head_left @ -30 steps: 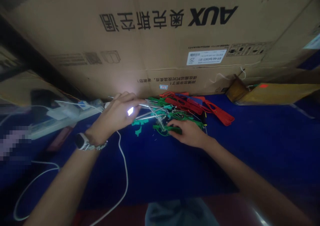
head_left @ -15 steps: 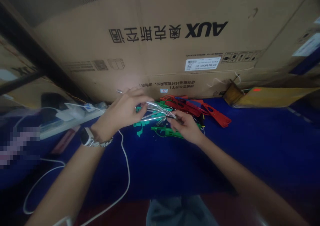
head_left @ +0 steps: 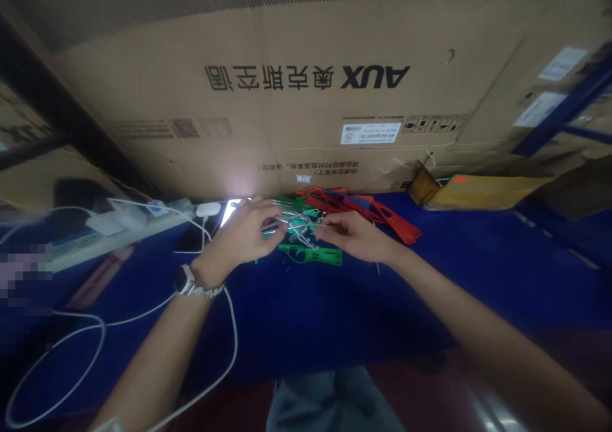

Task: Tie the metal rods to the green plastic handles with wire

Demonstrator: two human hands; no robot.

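Observation:
Thin silvery metal tubes lie in the fingers of my left hand, which is closed around them above the pile. My right hand is pinched close by on the right, and what its fingertips hold is hidden. Thin white wires trail between the two hands. Just below them lies a green plastic shell with a trigger opening, like half of a long lighter's body. More green pieces sit under the tubes, partly covered by my hands. Behind my right hand lie several red plastic shells of similar shape.
A large cardboard box stands upright along the back. Left of my left hand are a lit phone screen, a white power strip and a looping white cable. A yellow envelope lies at the back right on the blue tabletop.
The view has shifted. My left hand has come down with the metal tubes, uncovering the lit phone behind it. My right hand stays beside the wires, fingers still pinched.

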